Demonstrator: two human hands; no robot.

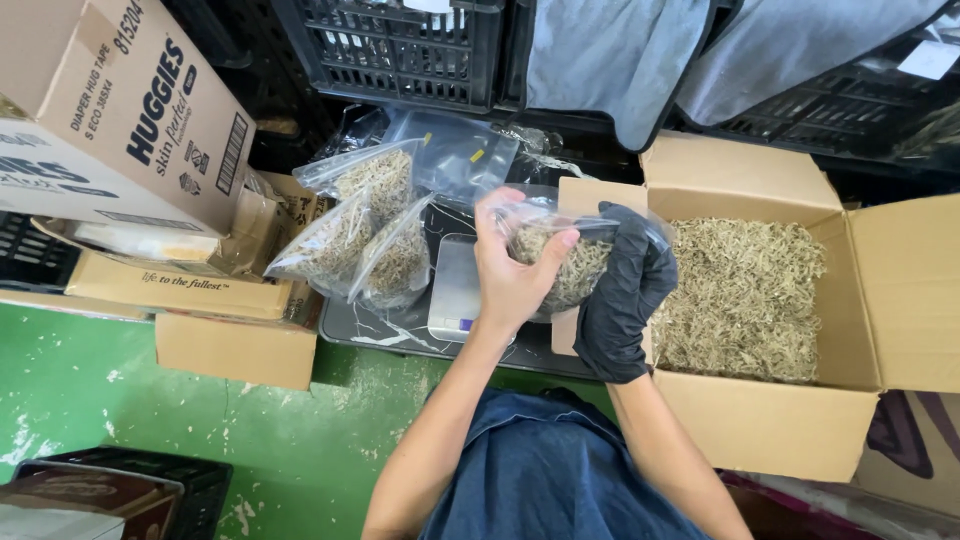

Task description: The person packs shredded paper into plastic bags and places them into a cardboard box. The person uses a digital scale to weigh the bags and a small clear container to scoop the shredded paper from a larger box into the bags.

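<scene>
both hands, left hand (510, 275) bare and right hand (622, 295) gloved, grip one clear bag (560, 255) (part-filled).

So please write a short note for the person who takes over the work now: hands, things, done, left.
Left hand: bare, holds the clear bag by its top.
Right hand: black glove, supports the bag from the side.
The bag is partly filled with dried bits, held over the scale.
Done: three filled bags lean left of the scale.
Left: the open box is still nearly full.

Black crates (400, 50), stacked cardboard boxes (120, 130)
</scene>
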